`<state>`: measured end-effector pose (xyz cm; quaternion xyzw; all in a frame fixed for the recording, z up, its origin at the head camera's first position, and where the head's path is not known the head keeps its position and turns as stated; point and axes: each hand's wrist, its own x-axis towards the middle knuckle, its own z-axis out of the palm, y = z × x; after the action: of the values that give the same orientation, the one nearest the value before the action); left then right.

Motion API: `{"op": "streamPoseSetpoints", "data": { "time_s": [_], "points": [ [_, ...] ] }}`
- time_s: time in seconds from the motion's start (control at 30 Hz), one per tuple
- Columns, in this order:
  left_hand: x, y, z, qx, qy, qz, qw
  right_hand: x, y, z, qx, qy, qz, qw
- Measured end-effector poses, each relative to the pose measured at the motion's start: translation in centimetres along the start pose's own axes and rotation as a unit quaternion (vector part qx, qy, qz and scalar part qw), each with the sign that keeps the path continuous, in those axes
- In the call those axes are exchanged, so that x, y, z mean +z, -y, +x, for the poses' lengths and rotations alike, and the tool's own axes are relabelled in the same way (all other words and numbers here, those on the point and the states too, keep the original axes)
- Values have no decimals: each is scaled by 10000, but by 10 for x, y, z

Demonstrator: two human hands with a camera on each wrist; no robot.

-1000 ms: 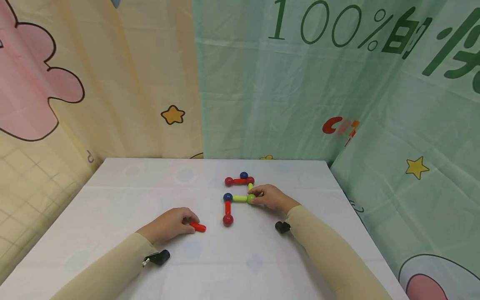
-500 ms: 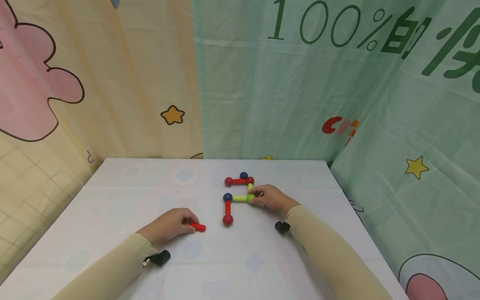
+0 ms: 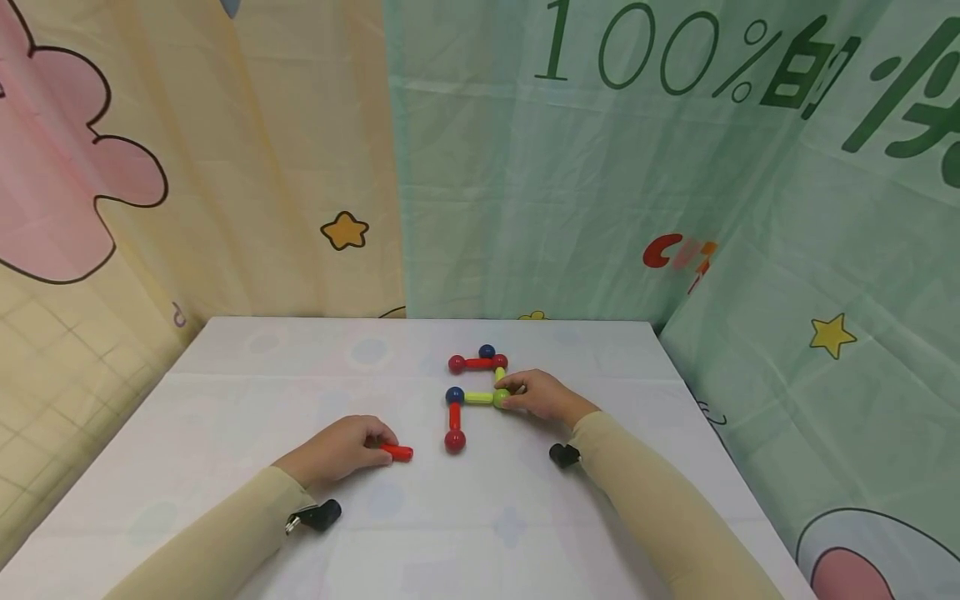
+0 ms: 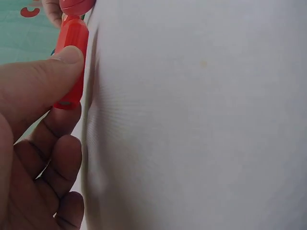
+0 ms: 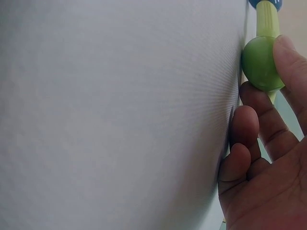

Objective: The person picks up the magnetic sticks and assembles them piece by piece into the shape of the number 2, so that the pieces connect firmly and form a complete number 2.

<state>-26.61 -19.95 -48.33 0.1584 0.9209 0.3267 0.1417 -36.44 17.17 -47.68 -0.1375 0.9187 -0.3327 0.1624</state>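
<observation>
My left hand (image 3: 348,450) pinches a loose red magnetic rod (image 3: 401,453) between thumb and forefinger, low over the table. The left wrist view shows the thumb across the rod's (image 4: 74,38) side. With thumb and fingers, my right hand (image 3: 543,394) holds a green ball (image 3: 501,398) at a corner of a joined chain. From that ball a yellow-green rod (image 3: 478,398) runs left to a blue ball (image 3: 454,395), then a red rod (image 3: 455,417) leads to a near red ball (image 3: 454,442). Another yellow-green rod (image 3: 499,374), partly hidden by fingers, runs back to a red ball (image 3: 500,361).
At the back, a red rod (image 3: 480,363) joins that ball to another red ball (image 3: 457,363) on the left. A blue ball (image 3: 487,352) sits just behind. The white-clothed table (image 3: 420,533) ends at printed curtains (image 3: 525,208) behind and beside it.
</observation>
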Motion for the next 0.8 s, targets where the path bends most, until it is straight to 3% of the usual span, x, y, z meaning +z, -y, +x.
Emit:
{"op": "streamPoseSetpoints", "data": {
  "time_s": [0.37,0.8],
  "points": [
    [0,-23,15,450,-357,-130,9983,-1,3,-3,-12,2,-107,9999],
    [21,-69,36,727,-440,-367,9957,-1,3,-1,-5,36,-82,10000]
  ]
}}
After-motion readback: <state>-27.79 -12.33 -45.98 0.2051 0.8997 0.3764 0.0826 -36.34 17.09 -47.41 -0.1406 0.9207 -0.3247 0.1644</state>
